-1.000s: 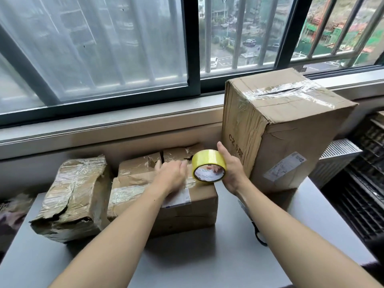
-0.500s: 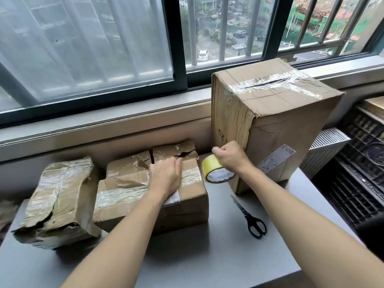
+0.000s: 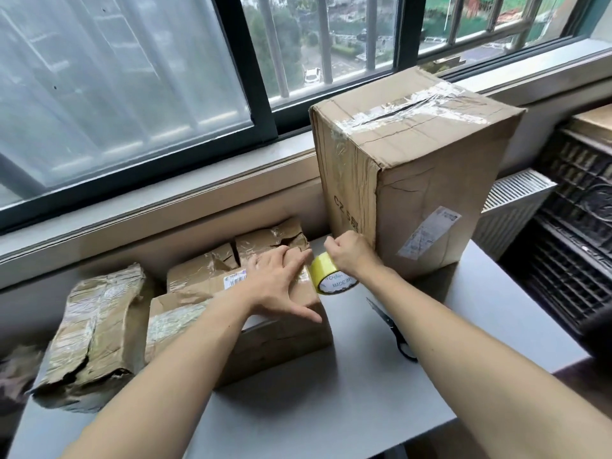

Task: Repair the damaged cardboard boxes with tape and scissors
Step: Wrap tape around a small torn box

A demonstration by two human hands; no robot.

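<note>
Head view, looking down at a grey desk pushed against a window wall. Three cardboard boxes sit on it. The middle box, low, flat and creased, is the one being worked on. The left hand lies flat on its top with fingers straight and spread, pressing down near the right edge. The right hand grips a yellow tape roll, fingers curled over it, holding it just off that edge; whether a strip is already pulled out between roll and box cannot be told. The scissors, black-handled, lie untouched on the desk beside the right forearm.

To the left rests a crushed box, torn open at its near corner, with old wrinkled tape. To the right stands a tall box with old clear tape across a split top seam. Judging by this, the repair looks barely begun: fresh tape is just being started on the middle box, nothing is cut, and the other two boxes seem still to need mending.
</note>
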